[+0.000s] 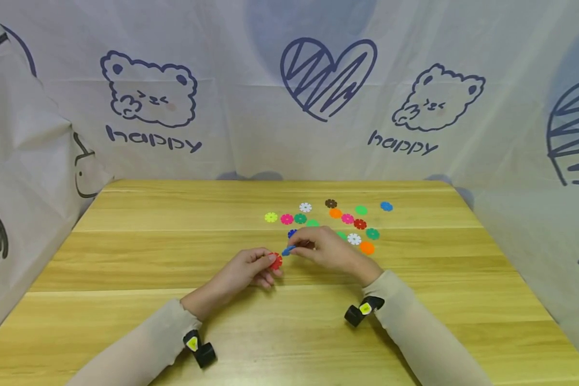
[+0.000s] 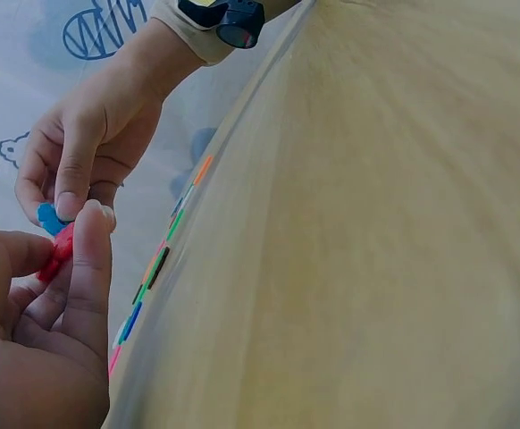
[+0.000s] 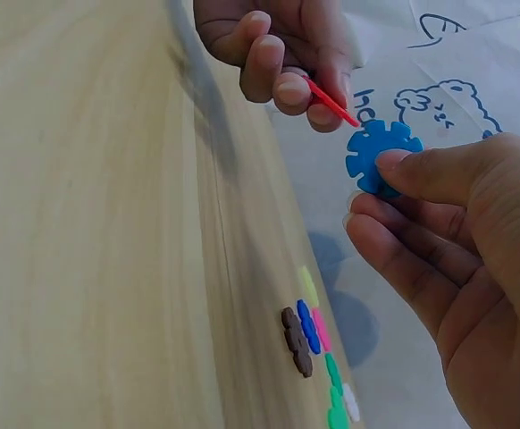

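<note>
A red notched plastic disc (image 1: 276, 261) is pinched between the thumb and fingers of my left hand (image 1: 252, 269). My right hand (image 1: 325, 247) pinches a blue notched disc (image 3: 382, 157) by thumb and fingertips. Both hands are raised above the table, close together. In the right wrist view the edge of the red disc (image 3: 333, 102) meets the rim of the blue one at a notch, the two standing at an angle. From the left wrist view the blue disc (image 2: 49, 217) sits just beyond the red disc (image 2: 57, 254); how deep they join cannot be told.
Several loose notched discs lie on the wooden table (image 1: 140, 241) beyond my hands, among them a yellow disc (image 1: 271, 217), a brown disc (image 1: 331, 203), an orange disc (image 1: 367, 247) and a light blue disc (image 1: 386, 206). A printed cloth (image 1: 251, 107) hangs behind the table.
</note>
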The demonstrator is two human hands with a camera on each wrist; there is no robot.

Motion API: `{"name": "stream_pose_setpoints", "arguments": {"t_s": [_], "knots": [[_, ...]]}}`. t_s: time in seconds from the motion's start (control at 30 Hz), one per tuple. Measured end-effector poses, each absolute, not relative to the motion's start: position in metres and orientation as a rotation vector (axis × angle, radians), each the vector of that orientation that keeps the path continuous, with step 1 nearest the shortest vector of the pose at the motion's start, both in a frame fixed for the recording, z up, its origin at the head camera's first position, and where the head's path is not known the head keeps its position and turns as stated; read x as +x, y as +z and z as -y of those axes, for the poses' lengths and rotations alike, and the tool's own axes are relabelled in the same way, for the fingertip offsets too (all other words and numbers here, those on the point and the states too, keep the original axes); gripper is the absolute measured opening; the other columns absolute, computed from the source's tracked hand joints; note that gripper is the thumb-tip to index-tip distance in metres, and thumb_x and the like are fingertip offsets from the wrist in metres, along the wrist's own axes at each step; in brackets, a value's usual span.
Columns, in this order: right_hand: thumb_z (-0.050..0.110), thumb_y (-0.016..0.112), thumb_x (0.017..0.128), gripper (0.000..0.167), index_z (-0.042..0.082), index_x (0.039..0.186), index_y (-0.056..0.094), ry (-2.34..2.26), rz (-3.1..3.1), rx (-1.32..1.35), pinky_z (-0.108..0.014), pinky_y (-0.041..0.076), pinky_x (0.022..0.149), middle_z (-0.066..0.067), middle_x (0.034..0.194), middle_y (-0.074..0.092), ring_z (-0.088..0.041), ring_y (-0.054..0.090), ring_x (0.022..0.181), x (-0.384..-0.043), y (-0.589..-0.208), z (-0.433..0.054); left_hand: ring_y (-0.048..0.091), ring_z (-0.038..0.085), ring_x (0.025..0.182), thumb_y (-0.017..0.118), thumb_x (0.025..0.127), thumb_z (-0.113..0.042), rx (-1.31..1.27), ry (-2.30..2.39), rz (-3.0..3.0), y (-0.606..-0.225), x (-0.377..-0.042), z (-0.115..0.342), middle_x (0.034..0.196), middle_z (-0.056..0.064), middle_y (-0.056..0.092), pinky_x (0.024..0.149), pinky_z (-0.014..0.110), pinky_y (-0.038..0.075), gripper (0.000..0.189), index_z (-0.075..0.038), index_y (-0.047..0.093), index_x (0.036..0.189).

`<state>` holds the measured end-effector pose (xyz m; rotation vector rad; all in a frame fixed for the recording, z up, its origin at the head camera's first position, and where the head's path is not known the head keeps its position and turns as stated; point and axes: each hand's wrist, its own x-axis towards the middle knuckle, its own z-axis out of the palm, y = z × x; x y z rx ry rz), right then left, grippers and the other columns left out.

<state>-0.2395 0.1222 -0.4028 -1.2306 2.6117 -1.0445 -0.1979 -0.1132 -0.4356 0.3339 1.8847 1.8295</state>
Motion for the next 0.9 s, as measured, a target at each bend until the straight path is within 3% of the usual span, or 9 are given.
{"name": "stream_pose_setpoints", "arguments": {"t_s": [0.33, 0.6, 0.9], "knots": [[0.01, 0.067, 0.094, 0.008, 0.015, 0.099, 0.07, -1.073, -2.62, -1.313, -0.023, 0.051, 0.069, 0.006, 0.092, 0.065, -0.008, 0.054, 0.076, -0.238, -0.407, -0.119, 0.059, 0.013, 0.066, 0.046, 0.106, -0.02, 0.37, 1.8, -1.902, -0.436, -0.198, 0.113, 0.091, 0.013, 0.068, 0.06, 0.025, 0.054, 0.031, 0.008, 0.057, 0.112], [0.006, 0.069, 0.092, 0.008, 0.013, 0.096, 0.072, -1.115, -2.67, -1.418, -0.022, 0.051, 0.072, 0.004, 0.093, 0.067, -0.007, 0.057, 0.081, -0.235, -0.409, -0.118, 0.061, 0.016, 0.063, 0.049, 0.105, -0.018, 0.482, 1.698, -2.145, -0.43, -0.194, 0.111, 0.086, 0.012, 0.07, 0.057, 0.03, 0.056, 0.022, 0.001, 0.059, 0.104], [0.0, 0.076, 0.083, 0.015, 0.009, 0.095, 0.076, -1.248, -2.738, -1.735, -0.02, 0.053, 0.075, 0.002, 0.095, 0.072, -0.011, 0.066, 0.087, -0.232, -0.409, -0.117, 0.06, 0.019, 0.063, 0.051, 0.104, -0.019, 0.581, 1.658, -2.373, -0.422, -0.189, 0.11, 0.085, 0.013, 0.07, 0.056, 0.032, 0.056, 0.019, -0.004, 0.061, 0.099]]}}
